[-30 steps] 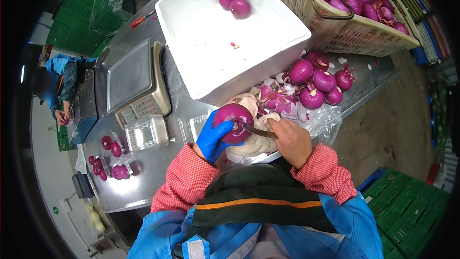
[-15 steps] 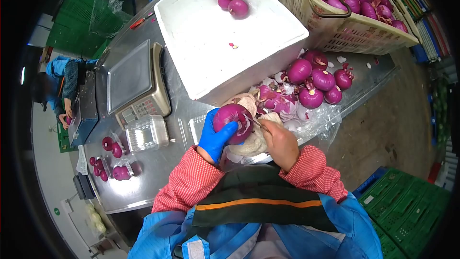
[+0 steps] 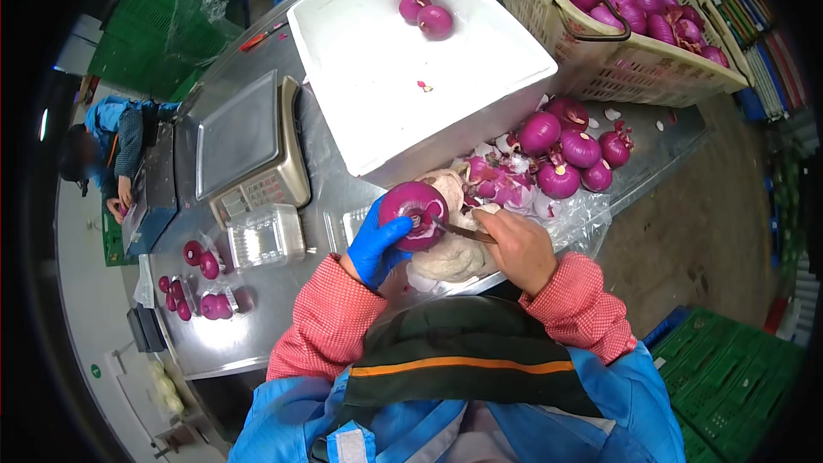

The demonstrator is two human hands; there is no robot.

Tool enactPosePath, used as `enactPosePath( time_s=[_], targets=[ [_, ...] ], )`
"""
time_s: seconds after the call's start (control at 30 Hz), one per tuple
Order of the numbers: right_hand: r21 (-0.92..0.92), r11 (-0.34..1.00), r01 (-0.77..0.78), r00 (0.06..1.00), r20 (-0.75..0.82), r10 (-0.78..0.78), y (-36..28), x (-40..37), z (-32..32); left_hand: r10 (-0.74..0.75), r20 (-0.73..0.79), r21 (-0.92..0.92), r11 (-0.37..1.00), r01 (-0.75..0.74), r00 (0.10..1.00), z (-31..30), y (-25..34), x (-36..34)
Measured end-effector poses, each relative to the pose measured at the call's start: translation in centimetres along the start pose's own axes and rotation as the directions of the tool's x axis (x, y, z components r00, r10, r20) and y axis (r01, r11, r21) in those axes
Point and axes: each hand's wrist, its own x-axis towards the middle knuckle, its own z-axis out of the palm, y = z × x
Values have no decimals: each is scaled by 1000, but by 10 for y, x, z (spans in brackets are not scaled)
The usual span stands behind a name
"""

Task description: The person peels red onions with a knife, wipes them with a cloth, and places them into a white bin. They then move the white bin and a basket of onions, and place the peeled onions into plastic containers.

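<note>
My left hand (image 3: 374,243), in a blue glove, is wrapped round a large red onion (image 3: 412,206) whose root end faces to the right. My bare right hand (image 3: 519,247) grips a knife (image 3: 465,231), its blade tip right at the onion's root end. Below the onion lies a pale, crumpled cloth (image 3: 456,259). Beyond my hands are a heap of onion peelings (image 3: 501,182) and a group of several red onions (image 3: 579,147) on the metal table.
A white foam box (image 3: 377,94) with two onions stands ahead, beside a crate (image 3: 634,73) full of onions. To the left are a scale (image 3: 261,163), a clear plastic tray (image 3: 266,236) and packed onions (image 3: 206,259). A co-worker (image 3: 107,141) handles onions at far left.
My right hand has drawn a little to the right, so more of the knife blade shows. The onion in my left hand has turned slightly, and the view has shifted a little.
</note>
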Motion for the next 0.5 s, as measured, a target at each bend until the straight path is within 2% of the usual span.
enactPosePath(
  time_s=[0.07,0.27,0.37,0.5],
  targets=[
    [-135,986,93,995,-33,-99,3,3,-4,-22,5,7,1000,22,1000,-4,2,-2],
    [-241,957,164,981,-62,-184,4,7,-6,-20,30,-51,998,22,999,-2,1,-10],
    [-282,944,170,977,-78,-199,6,8,-4,-69,59,49,997,66,996,1,5,-13],
    [-312,941,133,980,-102,-173,5,7,-2,34,85,214,975,-52,996,-6,-2,-9]
  ],
)
